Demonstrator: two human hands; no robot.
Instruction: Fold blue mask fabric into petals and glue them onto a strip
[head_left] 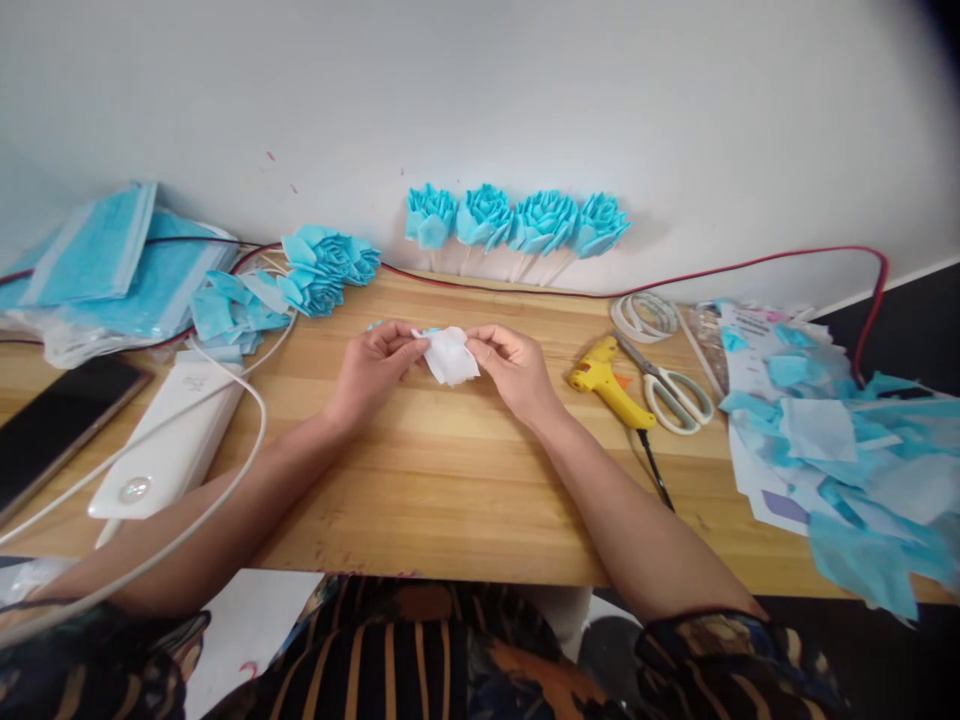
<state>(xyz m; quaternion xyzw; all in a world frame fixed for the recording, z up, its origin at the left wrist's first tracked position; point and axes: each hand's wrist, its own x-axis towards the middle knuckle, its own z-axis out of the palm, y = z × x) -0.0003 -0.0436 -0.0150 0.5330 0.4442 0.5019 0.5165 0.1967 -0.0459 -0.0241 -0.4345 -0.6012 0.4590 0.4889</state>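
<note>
White fabric square pinched between left hand and right hand

Hard to make out first: a blue scrap shows just past the left hand's knuckles, mostly covered. The square's near face is plain; its far side is hidden, as are some fingertips behind it. Left of the left hand, a smartphone is cut by the view's edge; nearer lies a white device, crossed by a white cable. The black cord of a yellow glue gun, right of the right hand, vanishes behind the forearm.

Left hand: fingers curled, thumb and fingertips together on the square's left edge. Right hand: thumb and index finger closed on its right edge. Square sits between them, held above the counter.

Beyond the hands, four blue fabric roses on pale sticks by the wall. Beyond the left hand, more blue roses lie bunched, cut blue pieces beside them, face masks farther left. Right of the right hand, past the glue gun: scissors, a coiled pale tape, then a heap of scraps, its layers hard to separate.
</note>
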